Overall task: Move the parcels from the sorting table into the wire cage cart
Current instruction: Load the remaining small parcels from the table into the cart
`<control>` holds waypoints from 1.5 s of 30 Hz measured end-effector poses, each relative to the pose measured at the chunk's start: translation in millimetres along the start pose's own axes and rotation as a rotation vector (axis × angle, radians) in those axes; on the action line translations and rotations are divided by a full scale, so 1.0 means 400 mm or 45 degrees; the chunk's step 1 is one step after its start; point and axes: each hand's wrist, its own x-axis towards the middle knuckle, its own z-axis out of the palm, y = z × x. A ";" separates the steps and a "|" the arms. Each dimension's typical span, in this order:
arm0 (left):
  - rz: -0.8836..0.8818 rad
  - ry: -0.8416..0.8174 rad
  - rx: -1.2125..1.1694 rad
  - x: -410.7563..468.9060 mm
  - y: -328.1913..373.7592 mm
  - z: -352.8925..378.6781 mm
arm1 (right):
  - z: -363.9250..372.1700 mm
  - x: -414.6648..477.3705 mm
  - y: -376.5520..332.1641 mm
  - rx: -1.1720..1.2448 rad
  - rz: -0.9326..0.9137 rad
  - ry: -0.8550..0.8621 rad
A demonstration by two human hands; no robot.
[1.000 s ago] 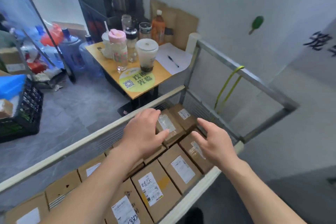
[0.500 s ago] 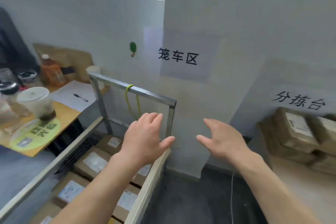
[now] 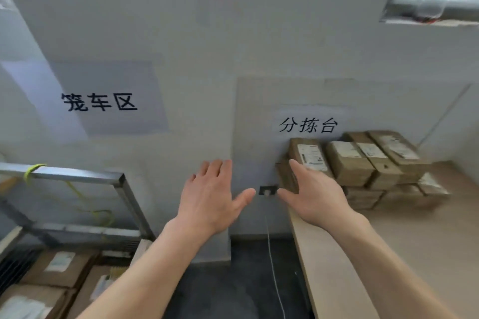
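Several brown cardboard parcels (image 3: 355, 163) with white labels are stacked against the wall at the back of the pale wooden sorting table (image 3: 404, 254) on the right. The wire cage cart (image 3: 77, 176) stands at the lower left, with several parcels (image 3: 59, 267) lying flat inside it. My left hand (image 3: 210, 197) is open, fingers spread, held in the air between cart and table. My right hand (image 3: 313, 194) is open over the table's left end, just in front of the nearest parcel and holding nothing.
Two paper signs hang on the grey wall, one (image 3: 99, 102) above the cart and one (image 3: 308, 125) above the table. A small dark wall socket (image 3: 268, 190) with a thin white cable sits between my hands. Dark floor (image 3: 233, 280) separates cart and table.
The view has swung right from the cart to the sorting table. Both empty hands left the parcels in the cart and moved right with it, toward the stack on the table.
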 end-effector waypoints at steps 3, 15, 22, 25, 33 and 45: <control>0.030 -0.054 -0.026 0.050 0.073 0.032 | -0.004 0.010 0.085 0.001 0.075 -0.009; 0.164 -0.205 -0.190 0.291 0.209 0.195 | 0.020 0.076 0.295 0.067 0.421 0.014; 0.204 -0.372 -0.395 0.463 0.259 0.318 | 0.028 0.163 0.408 0.094 0.762 0.037; 0.194 -0.456 -0.425 0.513 0.281 0.371 | 0.048 0.191 0.437 0.124 0.866 0.050; 0.060 -0.659 -0.468 0.570 0.319 0.468 | 0.100 0.277 0.554 0.123 1.070 0.056; -0.016 -0.731 -0.535 0.593 0.349 0.519 | 0.163 0.364 0.631 0.175 1.101 0.088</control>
